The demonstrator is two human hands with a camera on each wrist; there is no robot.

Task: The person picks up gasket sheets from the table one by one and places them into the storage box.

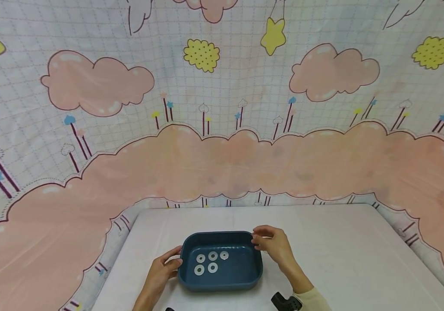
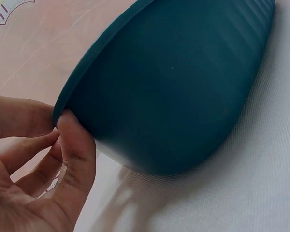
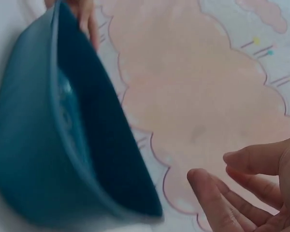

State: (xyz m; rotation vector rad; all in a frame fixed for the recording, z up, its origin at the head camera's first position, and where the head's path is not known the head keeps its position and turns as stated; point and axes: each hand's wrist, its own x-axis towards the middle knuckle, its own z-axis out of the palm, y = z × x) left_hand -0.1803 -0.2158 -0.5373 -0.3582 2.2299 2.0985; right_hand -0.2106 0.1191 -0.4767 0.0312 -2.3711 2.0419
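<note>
A dark blue-green rectangular tray (image 1: 241,276) with rounded corners and raised walls sits on the white-covered table. Inside it, toward the left half, several flat white rings (image 1: 212,264) with centre holes lie in two rows. At the tray's left end my left hand (image 1: 159,272) pinches the rim between thumb and fingers, as the left wrist view shows close up on the tray wall (image 2: 169,87). My right hand (image 1: 278,246) is beside the far right corner. In the right wrist view its bent fingers (image 3: 203,188) stand apart from the tray and hold nothing.
The white tabletop (image 1: 342,250) extends on both sides of the tray. Behind it hangs a printed cloth (image 1: 253,164) with pink clouds and stars. A black device (image 1: 285,302) sits at the right wrist, by a pale yellow sleeve (image 1: 313,301).
</note>
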